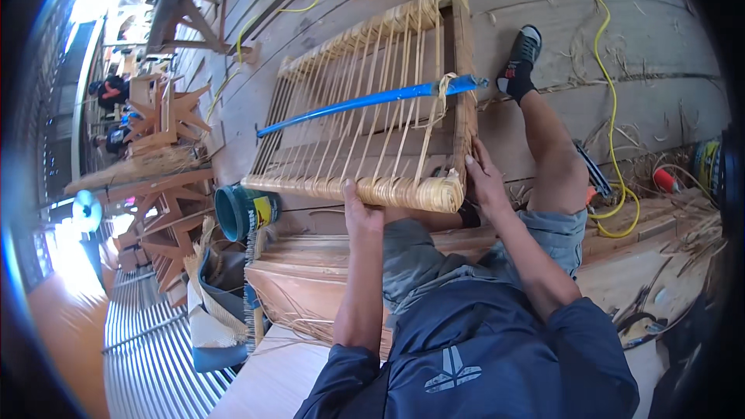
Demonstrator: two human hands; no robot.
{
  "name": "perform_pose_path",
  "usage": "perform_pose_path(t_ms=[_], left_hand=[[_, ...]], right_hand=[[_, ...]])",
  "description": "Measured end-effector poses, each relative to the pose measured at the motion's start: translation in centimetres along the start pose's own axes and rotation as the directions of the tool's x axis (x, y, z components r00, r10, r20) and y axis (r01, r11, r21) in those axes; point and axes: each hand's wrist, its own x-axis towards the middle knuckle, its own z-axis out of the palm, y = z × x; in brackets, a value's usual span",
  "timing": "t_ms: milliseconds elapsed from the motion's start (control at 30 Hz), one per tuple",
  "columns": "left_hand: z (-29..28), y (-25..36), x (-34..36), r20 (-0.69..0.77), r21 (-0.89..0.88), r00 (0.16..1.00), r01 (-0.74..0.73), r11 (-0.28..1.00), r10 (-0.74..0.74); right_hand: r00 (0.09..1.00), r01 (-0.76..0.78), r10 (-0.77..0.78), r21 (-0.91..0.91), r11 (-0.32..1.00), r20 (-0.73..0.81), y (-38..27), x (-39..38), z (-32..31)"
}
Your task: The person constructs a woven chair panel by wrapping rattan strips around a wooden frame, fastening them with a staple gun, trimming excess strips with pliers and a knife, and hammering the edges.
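A rectangular wooden frame (463, 58) tilts in front of my legs, its near and far rails wound thickly with pale rattan. Long rattan strands run between those two rails in spaced groups. Across them lies a long blue strip (403, 94), with a loop of rattan tied near its right end. My left hand (363, 216) grips the wound near rail, thumb on top and the other fingers hidden beneath. At the frame's near right corner, my right hand (487, 180) holds the bare wooden side rail, its fingers lying along the outer face.
A dark green bucket (230, 213) stands left of the frame. Yellow cord (613, 109) snakes over the plank floor at right, among rattan scraps. Beneath me is a wooden bench (303, 275). Star-shaped wooden pieces (167, 116) stand at left, with people beyond.
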Motion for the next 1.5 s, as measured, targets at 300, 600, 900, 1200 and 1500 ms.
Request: perform_pose_path(t_ms=[300, 600, 900, 1200, 1500], left_hand=[[-0.9, -1.8, 1.0, -0.022, 0.136, 1.0, -0.004, 0.991, 0.007], [-1.2, -0.9, -0.2, -0.112, 0.158, 0.993, 0.048, 0.986, -0.031], [-1.1, 1.1, -3.4, -0.169, 0.227, 0.984, 0.101, 0.969, -0.063], [-1.3, 2.8, -3.8, -0.121, 0.605, 0.977, 0.213, 0.767, -0.176], [2.0, 5.5, -6.8, -0.175, 0.982, 0.971, 0.159, -0.105, -0.164]], right_hand=[[0.935, -0.319, 0.35, 0.299, 0.9, -0.055, 5.5, 1.1, -3.0], [0.872, -0.486, 0.488, 0.067, 0.871, -0.022, 3.1, -0.2, -2.1], [0.856, -0.509, 0.516, -0.126, 0.852, 0.031, 1.3, -3.0, -1.6], [0.872, -0.456, 0.483, -0.23, 0.86, 0.08, 2.6, -3.1, -2.2], [0.897, -0.426, 0.431, -0.077, 0.902, 0.092, 3.7, -3.1, -2.4]])
